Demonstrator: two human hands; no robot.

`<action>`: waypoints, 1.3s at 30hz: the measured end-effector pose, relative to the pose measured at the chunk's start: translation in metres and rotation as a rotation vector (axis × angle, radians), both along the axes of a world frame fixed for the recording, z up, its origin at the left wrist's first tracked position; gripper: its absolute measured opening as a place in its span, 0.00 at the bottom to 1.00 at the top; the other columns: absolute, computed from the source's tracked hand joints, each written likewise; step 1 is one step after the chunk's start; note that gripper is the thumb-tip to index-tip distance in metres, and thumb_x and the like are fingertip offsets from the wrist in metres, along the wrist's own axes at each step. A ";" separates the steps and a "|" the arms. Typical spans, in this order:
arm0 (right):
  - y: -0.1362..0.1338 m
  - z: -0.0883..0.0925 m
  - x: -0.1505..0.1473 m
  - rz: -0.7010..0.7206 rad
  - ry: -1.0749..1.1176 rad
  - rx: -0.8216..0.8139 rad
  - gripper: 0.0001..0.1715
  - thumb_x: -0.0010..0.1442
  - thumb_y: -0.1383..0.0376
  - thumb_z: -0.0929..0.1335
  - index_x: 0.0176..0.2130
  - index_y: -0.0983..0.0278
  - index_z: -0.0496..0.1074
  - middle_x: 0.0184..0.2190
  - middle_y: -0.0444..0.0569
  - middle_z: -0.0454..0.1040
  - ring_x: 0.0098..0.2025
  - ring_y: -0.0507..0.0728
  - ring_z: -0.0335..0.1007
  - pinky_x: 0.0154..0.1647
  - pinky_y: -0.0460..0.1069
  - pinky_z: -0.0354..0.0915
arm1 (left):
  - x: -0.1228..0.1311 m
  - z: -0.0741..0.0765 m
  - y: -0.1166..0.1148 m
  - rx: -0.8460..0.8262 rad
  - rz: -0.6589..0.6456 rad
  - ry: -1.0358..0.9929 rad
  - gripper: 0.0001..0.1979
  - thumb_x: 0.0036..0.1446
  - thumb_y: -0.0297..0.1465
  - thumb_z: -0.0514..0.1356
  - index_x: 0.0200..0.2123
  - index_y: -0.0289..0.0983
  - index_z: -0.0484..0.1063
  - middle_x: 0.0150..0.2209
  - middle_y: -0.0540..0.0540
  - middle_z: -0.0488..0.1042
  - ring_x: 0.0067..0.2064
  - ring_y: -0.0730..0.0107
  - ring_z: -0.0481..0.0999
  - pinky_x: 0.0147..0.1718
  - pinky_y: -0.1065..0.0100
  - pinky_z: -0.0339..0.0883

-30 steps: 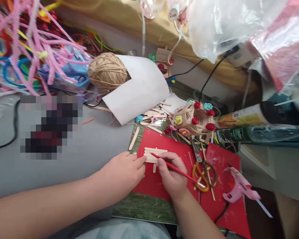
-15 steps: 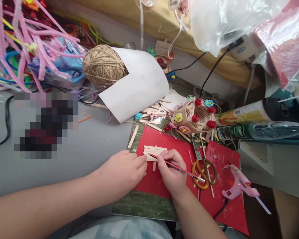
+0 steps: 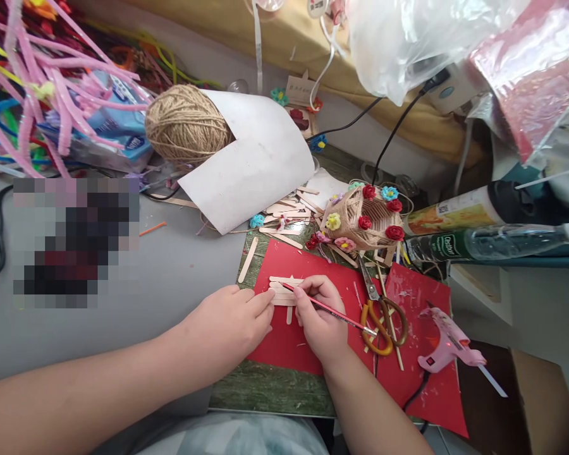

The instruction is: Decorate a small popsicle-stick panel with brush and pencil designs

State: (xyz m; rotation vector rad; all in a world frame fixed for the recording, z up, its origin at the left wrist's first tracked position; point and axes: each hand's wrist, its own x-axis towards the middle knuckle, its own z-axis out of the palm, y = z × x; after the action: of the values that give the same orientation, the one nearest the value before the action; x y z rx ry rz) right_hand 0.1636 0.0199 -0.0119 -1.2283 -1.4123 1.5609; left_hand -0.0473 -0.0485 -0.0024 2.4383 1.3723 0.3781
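Note:
A small panel of craft sticks point(image 3: 284, 302), laid side by side with a cross stick showing below, lies flat on red paper point(image 3: 284, 344). My left hand point(image 3: 232, 322) has its fingers curled and pressed against the panel's left end, holding it down. In a pinch grip, my right hand point(image 3: 325, 319) holds a red and black pencil point(image 3: 334, 310). The pencil's point rests at the upper sticks near their left side, and its eraser end slants down to the right. Some of the panel's right side is hidden behind my right fingers.
Scissors point(image 3: 372, 291) and a pink glue gun point(image 3: 448, 344) lie at the right. Behind stand a flower-trimmed twine basket point(image 3: 351, 215), loose craft sticks point(image 3: 249, 259) and a bottle point(image 3: 493, 243). A twine ball point(image 3: 187, 123), white card point(image 3: 265, 158) and pipe cleaners point(image 3: 66, 120) fill the back left.
The pencil's point has moved slightly up across the sticks, with my right hand shifting along. My left hand keeps its place on the panel. The whole view has shifted a little.

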 end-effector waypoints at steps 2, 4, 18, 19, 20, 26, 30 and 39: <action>0.001 0.000 0.002 0.000 -0.013 -0.015 0.13 0.71 0.54 0.70 0.40 0.59 0.70 0.25 0.38 0.69 0.19 0.49 0.63 0.21 0.46 0.63 | 0.000 0.000 0.000 -0.001 0.000 0.012 0.11 0.67 0.34 0.60 0.50 0.39 0.73 0.47 0.40 0.77 0.41 0.62 0.77 0.43 0.59 0.70; 0.002 -0.001 0.005 0.012 -0.022 -0.035 0.13 0.72 0.54 0.70 0.40 0.60 0.70 0.24 0.38 0.68 0.19 0.49 0.63 0.21 0.46 0.61 | 0.000 0.000 0.001 0.000 -0.013 0.046 0.12 0.66 0.34 0.60 0.52 0.38 0.73 0.48 0.39 0.77 0.41 0.61 0.78 0.42 0.59 0.69; 0.006 -0.004 0.008 0.033 0.020 -0.140 0.16 0.71 0.51 0.70 0.38 0.59 0.67 0.22 0.36 0.63 0.19 0.49 0.56 0.18 0.44 0.55 | 0.000 0.006 0.002 -0.035 -0.018 0.054 0.17 0.67 0.35 0.61 0.56 0.37 0.73 0.52 0.37 0.78 0.41 0.62 0.80 0.43 0.60 0.72; 0.007 -0.004 0.008 0.034 0.021 -0.145 0.16 0.71 0.51 0.70 0.38 0.59 0.68 0.22 0.36 0.63 0.18 0.49 0.56 0.18 0.44 0.55 | 0.000 0.007 0.002 -0.037 -0.023 0.060 0.17 0.67 0.35 0.61 0.56 0.37 0.72 0.53 0.36 0.78 0.40 0.62 0.80 0.42 0.60 0.71; 0.007 -0.004 0.008 0.032 0.020 -0.148 0.16 0.71 0.51 0.70 0.37 0.59 0.68 0.23 0.37 0.64 0.18 0.49 0.57 0.18 0.44 0.56 | 0.001 0.008 0.002 -0.039 -0.027 0.069 0.17 0.66 0.34 0.61 0.57 0.37 0.72 0.53 0.36 0.78 0.40 0.62 0.80 0.42 0.61 0.71; 0.008 0.004 0.002 0.038 -0.012 -0.096 0.15 0.69 0.52 0.72 0.42 0.61 0.74 0.26 0.41 0.72 0.19 0.50 0.67 0.20 0.46 0.66 | 0.002 0.009 0.002 -0.082 -0.038 0.133 0.18 0.65 0.32 0.61 0.57 0.38 0.72 0.49 0.39 0.78 0.38 0.64 0.79 0.38 0.63 0.69; 0.008 0.008 0.000 0.064 -0.058 -0.069 0.14 0.68 0.55 0.74 0.38 0.61 0.72 0.20 0.38 0.71 0.18 0.50 0.67 0.21 0.45 0.63 | 0.002 0.006 -0.001 -0.081 -0.018 0.131 0.21 0.66 0.33 0.61 0.60 0.39 0.70 0.51 0.39 0.76 0.39 0.64 0.79 0.40 0.62 0.70; 0.008 0.003 0.003 0.048 -0.034 -0.079 0.19 0.72 0.51 0.70 0.36 0.61 0.70 0.20 0.37 0.68 0.16 0.48 0.61 0.19 0.44 0.58 | 0.002 0.011 0.002 -0.139 -0.023 0.150 0.20 0.67 0.32 0.61 0.60 0.39 0.71 0.53 0.39 0.76 0.39 0.65 0.80 0.41 0.63 0.71</action>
State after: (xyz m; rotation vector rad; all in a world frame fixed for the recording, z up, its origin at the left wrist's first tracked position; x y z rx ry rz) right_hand 0.1666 0.0279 -0.0091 -1.2813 -1.4235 1.6500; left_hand -0.0449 -0.0468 0.0087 2.4062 1.3792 0.0926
